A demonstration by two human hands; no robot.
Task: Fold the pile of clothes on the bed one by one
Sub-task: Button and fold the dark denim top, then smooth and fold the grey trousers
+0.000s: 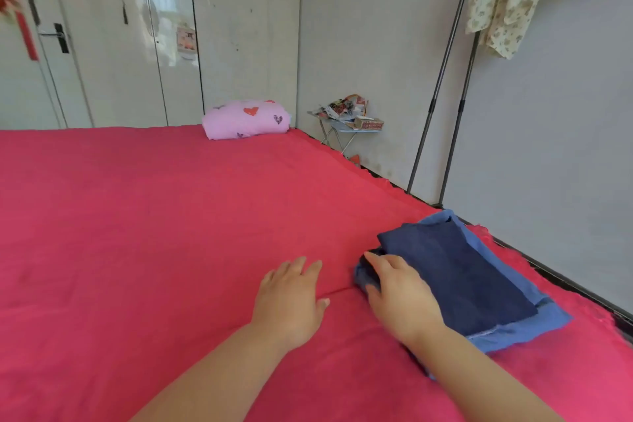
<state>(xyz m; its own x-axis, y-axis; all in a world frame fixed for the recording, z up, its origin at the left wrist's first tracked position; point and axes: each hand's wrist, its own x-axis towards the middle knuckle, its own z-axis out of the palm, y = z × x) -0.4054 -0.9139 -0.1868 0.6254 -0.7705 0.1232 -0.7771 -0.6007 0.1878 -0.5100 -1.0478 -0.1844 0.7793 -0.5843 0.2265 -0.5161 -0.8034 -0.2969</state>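
Two folded clothes [459, 284], dark blue on lighter blue, stacked at right edge of the bed [137, 233]. My right hand [400, 291] grips their near-left end, fingers curled round it. My left hand [291, 298] lies flat on the bed just beside, fingers straight. Pink pillow [245, 119] at far corner.

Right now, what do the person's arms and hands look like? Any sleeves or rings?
Both are bare. The left arm and right arm show no sleeve as far as the picture reaches. The left hand and right hand wear no gloves, and no ring, watch or bracelet shows. The left thumbnail looks short and unpainted.
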